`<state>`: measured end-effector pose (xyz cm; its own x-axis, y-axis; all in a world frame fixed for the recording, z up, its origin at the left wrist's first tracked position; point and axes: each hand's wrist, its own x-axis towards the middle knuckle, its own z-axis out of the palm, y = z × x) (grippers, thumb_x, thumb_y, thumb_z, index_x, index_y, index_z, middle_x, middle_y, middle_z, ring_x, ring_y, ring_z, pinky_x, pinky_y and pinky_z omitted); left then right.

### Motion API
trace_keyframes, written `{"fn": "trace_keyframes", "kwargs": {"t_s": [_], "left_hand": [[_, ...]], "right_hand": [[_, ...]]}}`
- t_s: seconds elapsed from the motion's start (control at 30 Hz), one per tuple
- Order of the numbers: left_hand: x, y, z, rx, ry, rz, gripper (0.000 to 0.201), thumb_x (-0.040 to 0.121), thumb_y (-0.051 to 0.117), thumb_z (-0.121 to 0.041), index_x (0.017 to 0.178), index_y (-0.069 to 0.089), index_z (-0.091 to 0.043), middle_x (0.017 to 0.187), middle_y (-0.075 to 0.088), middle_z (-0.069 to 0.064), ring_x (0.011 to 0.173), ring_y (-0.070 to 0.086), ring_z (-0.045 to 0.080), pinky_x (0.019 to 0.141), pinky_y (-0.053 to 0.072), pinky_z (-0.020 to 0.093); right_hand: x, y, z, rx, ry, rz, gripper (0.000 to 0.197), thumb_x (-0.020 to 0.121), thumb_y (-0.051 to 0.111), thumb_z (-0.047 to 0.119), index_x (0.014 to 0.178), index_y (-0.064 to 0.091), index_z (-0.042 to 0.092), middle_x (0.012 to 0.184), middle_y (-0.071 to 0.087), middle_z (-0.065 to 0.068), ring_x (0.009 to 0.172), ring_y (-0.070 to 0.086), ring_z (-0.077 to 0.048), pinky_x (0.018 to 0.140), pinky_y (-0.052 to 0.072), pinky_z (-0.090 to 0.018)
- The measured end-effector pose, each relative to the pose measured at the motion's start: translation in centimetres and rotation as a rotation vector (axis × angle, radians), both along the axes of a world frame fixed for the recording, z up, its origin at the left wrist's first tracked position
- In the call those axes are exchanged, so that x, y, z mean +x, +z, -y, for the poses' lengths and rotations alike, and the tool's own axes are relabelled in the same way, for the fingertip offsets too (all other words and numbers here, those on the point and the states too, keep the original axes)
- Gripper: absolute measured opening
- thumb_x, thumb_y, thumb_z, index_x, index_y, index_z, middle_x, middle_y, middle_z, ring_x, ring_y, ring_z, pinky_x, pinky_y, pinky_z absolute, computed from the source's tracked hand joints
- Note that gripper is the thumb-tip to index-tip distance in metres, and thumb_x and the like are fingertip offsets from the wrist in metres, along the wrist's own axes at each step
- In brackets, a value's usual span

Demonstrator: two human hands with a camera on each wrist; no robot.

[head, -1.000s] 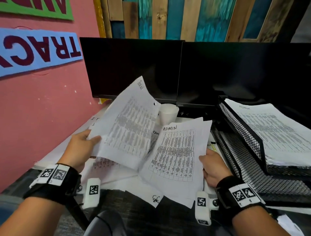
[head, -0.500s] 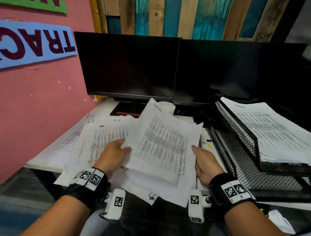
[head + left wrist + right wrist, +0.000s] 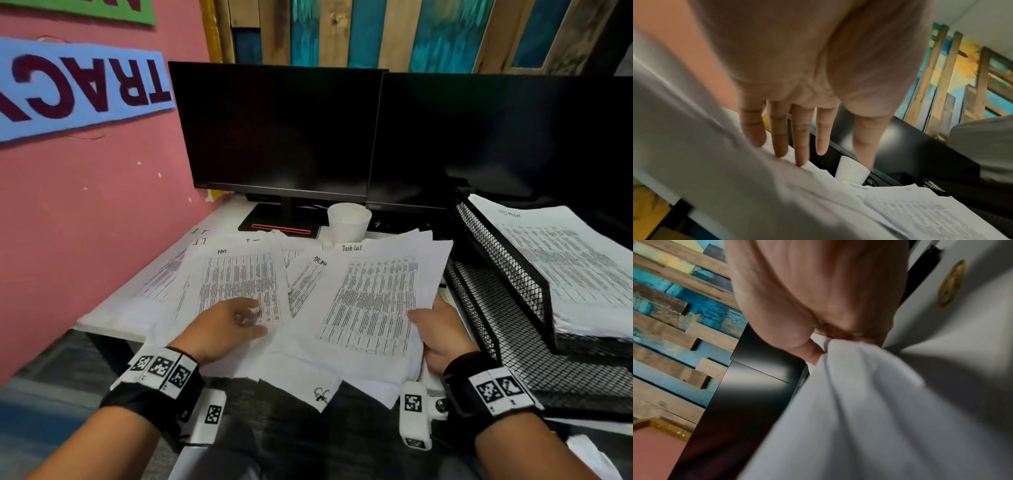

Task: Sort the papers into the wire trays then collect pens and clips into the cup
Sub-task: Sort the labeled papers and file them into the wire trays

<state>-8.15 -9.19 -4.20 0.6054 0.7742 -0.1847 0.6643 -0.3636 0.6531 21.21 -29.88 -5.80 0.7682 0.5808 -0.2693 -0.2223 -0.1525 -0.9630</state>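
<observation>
Printed sheets lie spread over the white desk. My right hand [image 3: 436,329] grips the right edge of a small stack topped by the "Task List" sheet [image 3: 373,301]; the right wrist view shows the paper [image 3: 849,386] pinched between thumb and fingers. My left hand [image 3: 236,322] rests flat, fingers straight [image 3: 799,142], on the "HR" sheet [image 3: 239,281] to the left. A white paper cup [image 3: 347,222] stands behind the papers, in front of the monitors. The black wire trays [image 3: 507,274] stand at the right, the upper one holding a thick stack marked "ADMIN" [image 3: 565,260].
Two dark monitors [image 3: 284,130] line the back of the desk. A pink wall [image 3: 85,222] closes the left side. More sheets marked "IT" [image 3: 200,238] lie at the far left. Small clips or pens [image 3: 443,291] show between the papers and the lower tray.
My left hand laid the sheet it held down on the right-hand stack, then moved left onto the HR sheet. The right hand keeps its grip on the stack's edge.
</observation>
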Motion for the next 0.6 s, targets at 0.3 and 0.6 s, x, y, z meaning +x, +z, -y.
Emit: {"fn": "trace_keyframes", "kwargs": {"t_s": [0.3,0.6], "left_hand": [[0.0,-0.8,1.0,0.231,-0.128,-0.417,0.126,0.060,0.085,-0.055,0.161,0.011,-0.048,0.163,0.039,-0.011,0.144,0.043,0.019,0.114,0.043,0.049],[-1.3,1.0,-0.4,0.140,0.095,0.015,0.033,0.102,0.058,-0.032,0.075,0.069,-0.016,0.069,0.066,0.001,0.066,0.060,0.021,0.061,0.040,0.030]], "right_hand": [[0.6,0.3,0.7,-0.005,-0.017,-0.039,0.040,0.095,0.048,-0.015,0.107,0.075,0.013,0.106,0.080,-0.015,0.098,0.076,-0.037,0.085,0.061,-0.051],[1.2,1.5,2.1,-0.032,-0.038,-0.074,0.038,0.099,0.046,-0.011,0.125,0.068,0.007,0.114,0.075,-0.019,0.104,0.072,-0.040,0.094,0.057,-0.057]]}}
